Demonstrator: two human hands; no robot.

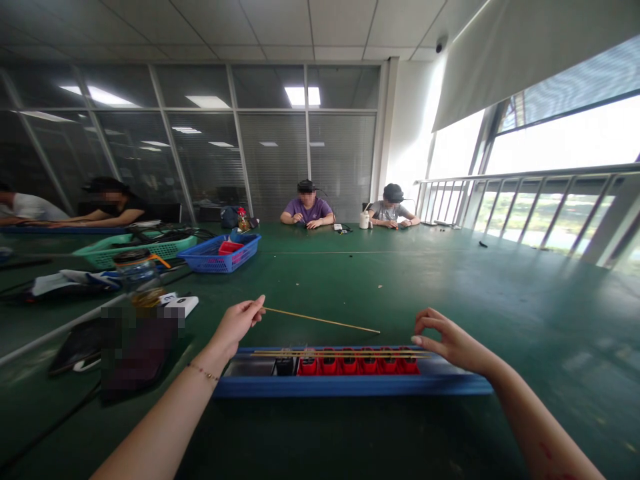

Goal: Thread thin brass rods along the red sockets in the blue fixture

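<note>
My left hand (243,323) pinches one end of a thin bamboo stick (320,319). The stick points right and slopes slightly down, its far end free above the table. Below it is a long blue tray (350,387) holding a row of small red cups (349,367) and a black cup (285,367) at their left. More thin sticks (340,354) lie lengthwise across the cups. My right hand (447,343) hovers by the right ends of these sticks, fingers curved, thumb and forefinger apart, with nothing visible between them.
A blue basket (220,260) with a red container and a green basket (95,253) stand at left. Nearer are a glass jar (137,270), a white box (184,307) and a dark pouch (143,353). Several people sit around the green table (325,273).
</note>
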